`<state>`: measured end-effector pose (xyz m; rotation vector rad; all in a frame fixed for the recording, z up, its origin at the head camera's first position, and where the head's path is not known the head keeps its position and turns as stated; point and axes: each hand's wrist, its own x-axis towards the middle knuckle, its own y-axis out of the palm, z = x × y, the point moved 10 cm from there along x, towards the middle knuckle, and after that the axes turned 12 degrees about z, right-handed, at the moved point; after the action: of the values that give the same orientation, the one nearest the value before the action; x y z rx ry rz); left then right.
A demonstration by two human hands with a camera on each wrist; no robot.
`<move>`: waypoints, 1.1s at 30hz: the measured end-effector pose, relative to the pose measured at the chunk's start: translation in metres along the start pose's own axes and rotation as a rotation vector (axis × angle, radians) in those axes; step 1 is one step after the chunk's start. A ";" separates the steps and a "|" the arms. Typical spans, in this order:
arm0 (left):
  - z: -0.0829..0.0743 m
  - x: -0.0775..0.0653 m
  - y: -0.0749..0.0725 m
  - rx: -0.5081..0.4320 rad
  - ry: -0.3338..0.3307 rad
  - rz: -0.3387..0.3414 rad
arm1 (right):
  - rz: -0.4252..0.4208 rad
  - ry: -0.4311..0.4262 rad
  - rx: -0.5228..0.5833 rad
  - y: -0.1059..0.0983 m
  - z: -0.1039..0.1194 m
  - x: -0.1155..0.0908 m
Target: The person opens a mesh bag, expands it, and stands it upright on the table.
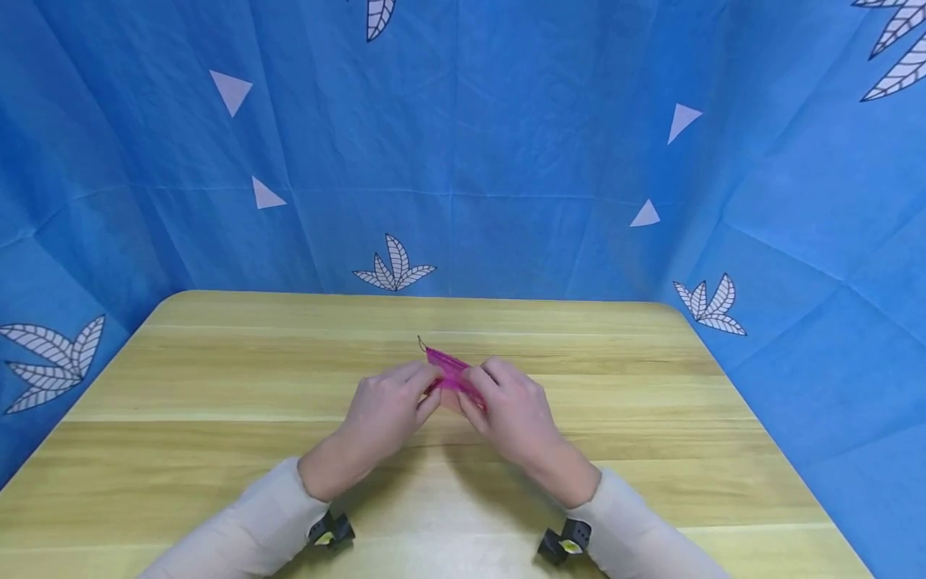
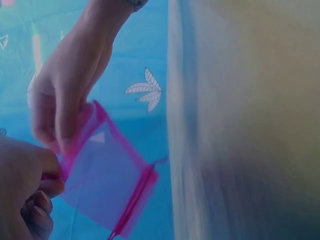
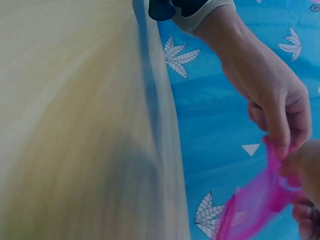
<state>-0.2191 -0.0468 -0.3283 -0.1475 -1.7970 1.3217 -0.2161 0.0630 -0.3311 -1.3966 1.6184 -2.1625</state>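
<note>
A sheer pink drawstring pouch (image 1: 448, 365) is held up above the table between both hands. My left hand (image 1: 385, 408) pinches its left side between thumb and fingers. On the other side my right hand (image 1: 515, 412) grips the edge in the same way, with the fingertips of both hands close together. In the left wrist view the see-through panel of the pouch (image 2: 107, 172) hangs spread out, with a darker gathered band and cord at its lower right end. Part of the pouch is hidden behind the fingers.
The light wood table (image 1: 217, 378) stretches out on all sides of the hands. Behind it hangs a blue curtain (image 1: 506, 145) with white leaf and triangle prints. Small black devices (image 1: 333, 531) are strapped at both wrists, over pale sleeves (image 1: 246, 523).
</note>
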 end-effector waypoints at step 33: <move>0.008 0.000 0.014 -0.137 -0.167 0.169 | -0.014 0.116 0.152 -0.004 -0.007 0.000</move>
<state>-0.2302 -0.0465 -0.3402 -0.2766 -2.0553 1.3613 -0.2199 0.0695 -0.3281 -1.2658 1.4475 -2.3587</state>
